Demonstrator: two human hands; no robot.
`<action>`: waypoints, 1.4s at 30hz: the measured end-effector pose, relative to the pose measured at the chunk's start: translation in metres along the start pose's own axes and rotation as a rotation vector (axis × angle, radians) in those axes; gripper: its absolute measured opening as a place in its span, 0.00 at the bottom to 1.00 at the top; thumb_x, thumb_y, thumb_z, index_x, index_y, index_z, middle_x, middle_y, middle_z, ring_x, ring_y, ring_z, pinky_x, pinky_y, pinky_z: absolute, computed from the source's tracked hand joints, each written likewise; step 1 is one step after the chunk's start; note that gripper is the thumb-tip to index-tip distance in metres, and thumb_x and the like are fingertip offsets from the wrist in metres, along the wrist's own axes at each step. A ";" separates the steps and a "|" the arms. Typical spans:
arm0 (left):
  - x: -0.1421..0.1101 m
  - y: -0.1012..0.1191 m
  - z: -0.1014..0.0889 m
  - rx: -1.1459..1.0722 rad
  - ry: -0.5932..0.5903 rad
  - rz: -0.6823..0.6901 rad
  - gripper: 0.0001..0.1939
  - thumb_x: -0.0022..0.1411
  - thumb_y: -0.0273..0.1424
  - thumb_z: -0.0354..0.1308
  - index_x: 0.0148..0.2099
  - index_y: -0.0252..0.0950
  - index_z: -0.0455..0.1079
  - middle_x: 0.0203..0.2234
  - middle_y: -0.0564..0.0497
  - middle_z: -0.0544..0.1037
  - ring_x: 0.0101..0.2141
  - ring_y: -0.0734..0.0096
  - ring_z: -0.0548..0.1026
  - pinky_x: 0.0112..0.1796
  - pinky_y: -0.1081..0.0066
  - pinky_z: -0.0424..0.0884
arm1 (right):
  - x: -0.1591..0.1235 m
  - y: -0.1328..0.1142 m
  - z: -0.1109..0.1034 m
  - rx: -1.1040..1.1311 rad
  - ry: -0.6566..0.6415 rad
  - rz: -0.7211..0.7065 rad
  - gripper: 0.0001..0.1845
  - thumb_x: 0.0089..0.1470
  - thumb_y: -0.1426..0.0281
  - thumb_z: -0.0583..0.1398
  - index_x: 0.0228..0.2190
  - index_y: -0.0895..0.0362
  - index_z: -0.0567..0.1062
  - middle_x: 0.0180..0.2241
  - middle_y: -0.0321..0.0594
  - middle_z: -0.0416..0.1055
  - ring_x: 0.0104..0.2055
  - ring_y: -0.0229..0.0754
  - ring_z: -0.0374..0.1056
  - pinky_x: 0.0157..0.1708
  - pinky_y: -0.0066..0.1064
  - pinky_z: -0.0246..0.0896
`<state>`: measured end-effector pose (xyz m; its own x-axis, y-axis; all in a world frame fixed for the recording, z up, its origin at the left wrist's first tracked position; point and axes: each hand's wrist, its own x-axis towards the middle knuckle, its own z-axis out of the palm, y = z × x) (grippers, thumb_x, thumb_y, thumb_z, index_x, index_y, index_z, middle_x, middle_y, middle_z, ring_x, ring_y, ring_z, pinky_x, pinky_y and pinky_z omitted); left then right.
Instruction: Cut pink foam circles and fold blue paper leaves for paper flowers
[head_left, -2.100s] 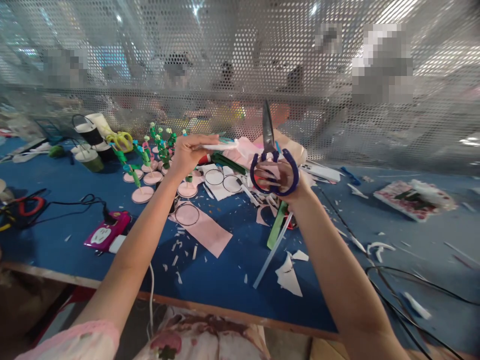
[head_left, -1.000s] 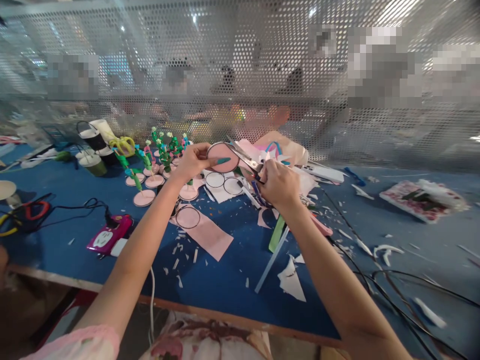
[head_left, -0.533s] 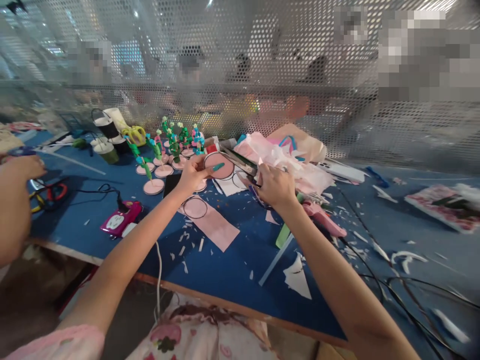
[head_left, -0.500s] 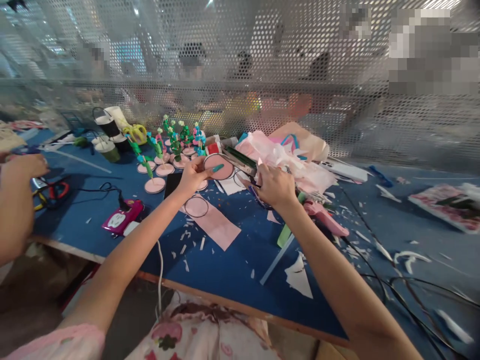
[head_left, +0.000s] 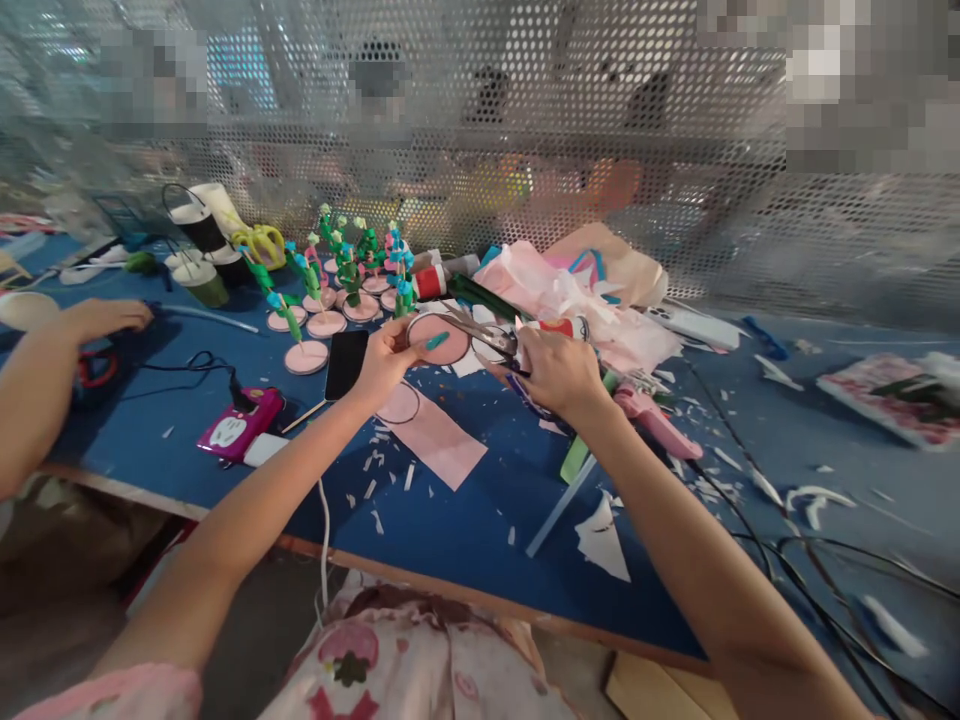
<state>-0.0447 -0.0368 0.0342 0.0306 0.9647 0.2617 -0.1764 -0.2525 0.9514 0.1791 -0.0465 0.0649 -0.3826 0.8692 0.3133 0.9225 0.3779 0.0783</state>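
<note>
Your left hand [head_left: 388,362] pinches a round pink disc with a dark rim [head_left: 439,339], held up over the middle of the blue tabletop [head_left: 465,545]. Your right hand [head_left: 559,368] grips metal-bladed scissors with dark blue handles [head_left: 495,340], the blades pointing toward ten o'clock at the disc's edge. At six o'clock below the disc lies a pink paper strip with a drawn circle [head_left: 439,440]. Green and blue craft flowers on pink round bases [head_left: 327,324] stand at ten o'clock. A pink glue gun [head_left: 660,424] lies at four o'clock, beside your right forearm. At nine o'clock, another person's hand [head_left: 112,320] rests near the white cup [head_left: 28,311].
</note>
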 end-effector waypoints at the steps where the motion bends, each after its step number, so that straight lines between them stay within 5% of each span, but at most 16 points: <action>1: -0.001 -0.002 0.001 0.004 -0.009 -0.003 0.20 0.41 0.39 0.69 0.36 0.35 0.71 0.26 0.53 0.76 0.29 0.69 0.76 0.29 0.71 0.75 | -0.003 0.002 0.001 0.005 -0.011 0.004 0.32 0.57 0.46 0.41 0.33 0.60 0.69 0.24 0.45 0.69 0.28 0.48 0.65 0.25 0.30 0.44; 9: -0.009 -0.003 0.009 -0.003 0.000 -0.082 0.20 0.38 0.38 0.70 0.33 0.34 0.71 0.25 0.53 0.76 0.28 0.70 0.75 0.29 0.72 0.75 | -0.013 0.010 0.011 -0.023 -0.070 0.001 0.34 0.57 0.47 0.42 0.42 0.63 0.69 0.26 0.48 0.72 0.29 0.50 0.67 0.25 0.31 0.44; 29: -0.006 -0.004 0.005 0.042 0.008 -0.050 0.20 0.40 0.38 0.70 0.35 0.34 0.73 0.25 0.51 0.76 0.28 0.69 0.75 0.28 0.71 0.75 | -0.011 0.010 0.007 -0.017 -0.089 -0.013 0.33 0.56 0.45 0.42 0.33 0.60 0.69 0.25 0.45 0.70 0.27 0.46 0.66 0.24 0.29 0.43; 42: -0.007 -0.002 0.006 0.033 -0.006 -0.039 0.19 0.40 0.40 0.70 0.33 0.34 0.72 0.26 0.51 0.76 0.31 0.67 0.75 0.30 0.70 0.76 | -0.011 0.005 0.005 -0.030 -0.098 0.014 0.33 0.56 0.46 0.44 0.40 0.62 0.69 0.28 0.49 0.71 0.30 0.50 0.68 0.26 0.31 0.48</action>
<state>-0.0385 -0.0436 0.0311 0.0428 0.9734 0.2250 -0.1419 -0.2170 0.9658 0.1881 -0.0523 0.0568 -0.3711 0.9020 0.2206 0.9285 0.3567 0.1034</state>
